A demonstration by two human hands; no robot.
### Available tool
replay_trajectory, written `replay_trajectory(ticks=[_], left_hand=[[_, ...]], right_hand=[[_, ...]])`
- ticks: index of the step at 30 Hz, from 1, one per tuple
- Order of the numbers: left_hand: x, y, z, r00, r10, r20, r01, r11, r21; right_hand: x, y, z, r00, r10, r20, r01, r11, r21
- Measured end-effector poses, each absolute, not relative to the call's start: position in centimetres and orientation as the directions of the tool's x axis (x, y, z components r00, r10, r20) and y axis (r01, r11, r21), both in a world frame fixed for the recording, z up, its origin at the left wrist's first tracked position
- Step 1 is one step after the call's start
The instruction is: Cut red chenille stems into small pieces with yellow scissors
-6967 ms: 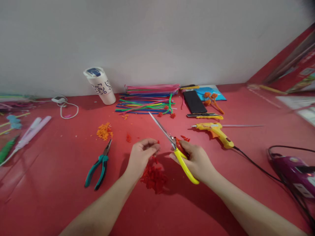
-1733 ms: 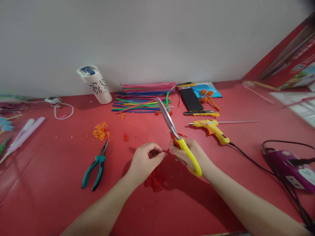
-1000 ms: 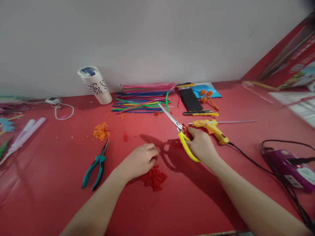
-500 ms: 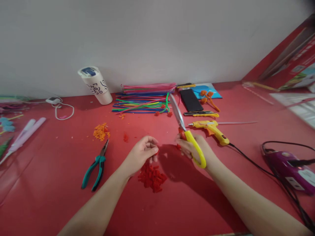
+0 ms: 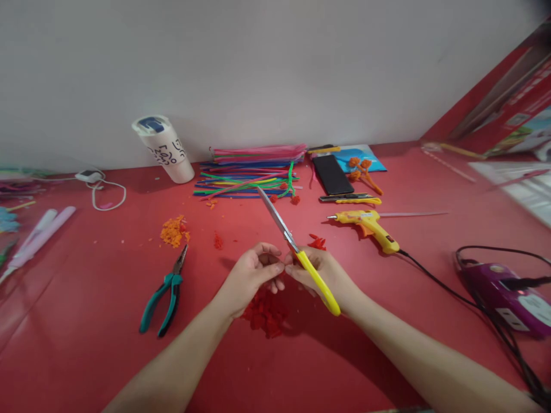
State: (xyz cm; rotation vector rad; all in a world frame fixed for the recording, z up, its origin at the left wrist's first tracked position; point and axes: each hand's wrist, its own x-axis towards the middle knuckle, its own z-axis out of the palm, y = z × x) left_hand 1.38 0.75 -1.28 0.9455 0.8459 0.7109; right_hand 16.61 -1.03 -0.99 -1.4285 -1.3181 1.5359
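Yellow-handled scissors point(image 5: 316, 280) hang on my right hand point(image 5: 321, 272), their blades closed and pointing up to the left. The thumb and fingertips of that hand meet my left hand point(image 5: 258, 269) in front of me. My left thumb and forefinger are pinched together; whatever is between them is too small to make out. Just below the hands lies a heap of short red pieces point(image 5: 267, 318), partly in shadow. Behind my right hand sits a smaller group of red pieces point(image 5: 317, 242).
Teal-handled pliers point(image 5: 166, 295) and orange scraps point(image 5: 173, 230) lie to the left. Pipe cleaners point(image 5: 253, 172) and a tumbler point(image 5: 166, 149) stand along the wall. At right are a phone point(image 5: 333, 175), a yellow glue gun point(image 5: 370, 223) with its cord, and a purple power strip point(image 5: 508, 298).
My right hand has moved left from the smaller red group to meet my left hand. The scissors have swung with it, tilting further left. My left hand stays nearly in place.
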Motion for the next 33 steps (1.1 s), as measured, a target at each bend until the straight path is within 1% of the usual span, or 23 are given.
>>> replay_trajectory(ticks=[3,5,8,12,15,20,28,31,33], left_hand=[[1.4,0.7,-1.1,0.481,0.819,-0.313,-0.191,0.446,0.874],[1.4,0.7,-0.9,0.502,0.799,-0.331,-0.174,0.468,0.867],[1.5,0.6,-0.8,0.513,0.785,-0.348,-0.074,0.445,0.893],[1.6,0.4,-1.1,0.472,0.807,-0.355,0.057,0.374,0.926],[1.8,0.4,-1.4,0.445,0.826,-0.347,0.103,0.338,0.936],[1.9,0.4,-1.3,0.428,0.84,-0.335,0.102,0.323,0.941],[2.2,0.1,-1.6,0.42,0.836,-0.354,0.096,0.347,0.933],[2.2,0.0,-1.7,0.409,0.844,-0.347,0.082,0.345,0.935],[2.0,0.1,-1.7,0.386,0.859,-0.336,0.02,0.356,0.934]], right_hand=[[16.5,-1.2,-0.7,-0.183,0.929,-0.322,0.155,-0.296,-0.942],[16.5,-1.2,-0.6,-0.161,0.929,-0.334,0.161,-0.309,-0.937],[16.7,-1.2,-0.6,-0.11,0.941,-0.32,0.201,-0.294,-0.934],[16.8,-1.1,-0.8,-0.128,0.954,-0.273,0.259,-0.233,-0.937],[16.8,-1.1,-1.1,-0.128,0.969,-0.211,0.285,-0.168,-0.944],[16.8,-1.3,-1.4,-0.119,0.971,-0.206,0.301,-0.163,-0.94],[16.7,-1.4,-1.7,-0.103,0.976,-0.19,0.335,-0.146,-0.931],[16.9,-1.3,-1.5,-0.124,0.979,-0.164,0.359,-0.11,-0.927],[17.2,-1.2,-1.1,-0.139,0.983,-0.121,0.418,-0.052,-0.907]])
